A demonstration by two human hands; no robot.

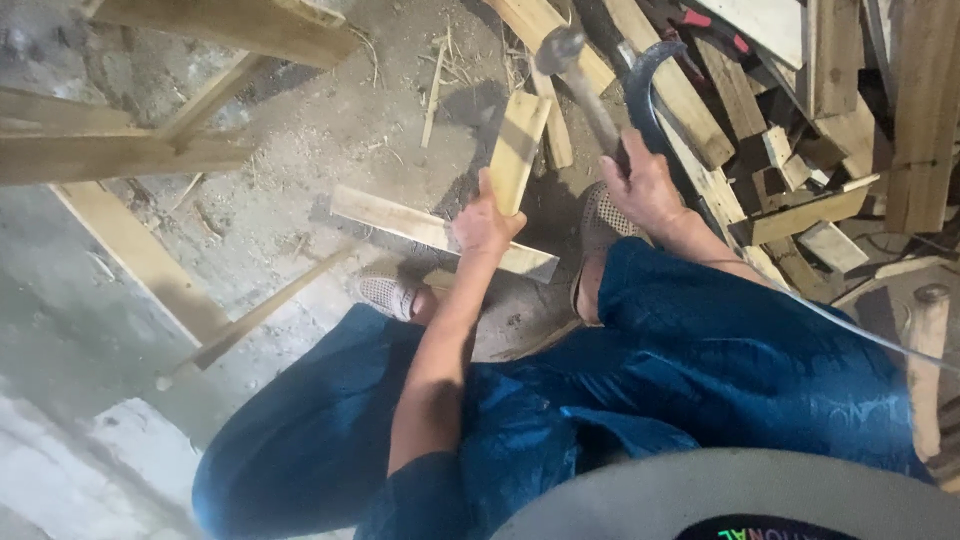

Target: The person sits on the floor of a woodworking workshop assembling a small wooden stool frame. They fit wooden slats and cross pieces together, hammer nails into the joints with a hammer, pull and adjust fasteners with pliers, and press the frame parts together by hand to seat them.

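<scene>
2 hands are working over a dusty concrete floor, where the person is crouching in loose blue trousers. Along the upper left, a wooden frame is standing with its pale rails crossing the view, and at the upper right a heap of scrap boards is lying piled against itself. Just in front of the feet in mesh shoes, a long flat plank is lying across the floor. The right hand is gripping the wooden handle of a hammer, its steel head raised above the work. The left hand is closing around the lower end of a short wood block, holding it upright and slightly tilted, directly over the plank and just beside the hammer.
</scene>
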